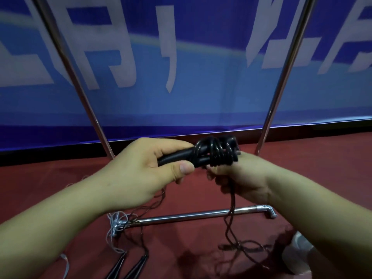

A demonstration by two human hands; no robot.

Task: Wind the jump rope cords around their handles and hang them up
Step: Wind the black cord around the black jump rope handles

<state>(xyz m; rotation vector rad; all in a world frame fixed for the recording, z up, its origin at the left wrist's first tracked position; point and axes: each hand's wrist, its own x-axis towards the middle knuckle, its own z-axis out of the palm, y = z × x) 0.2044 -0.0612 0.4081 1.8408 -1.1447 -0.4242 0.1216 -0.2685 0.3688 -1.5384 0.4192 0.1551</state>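
At lower left of the frame, a second pair of black handles (128,264) lies on the red floor (191,198) beside a pale cord (112,236). Left of centre, the left hand (153,168) grips the paired black jump rope handles (177,158). At centre, dark cord (217,154) coils around them. Just right, the right hand (239,178) pinches the trailing cord, which drops past the metal rack bar (191,216).

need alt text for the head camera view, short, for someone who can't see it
A person's left hand grips two black jump rope handles side by side while the right hand winds the dark cord around them. Loose cord trails to the red floor, in front of a metal rack and a blue banner.
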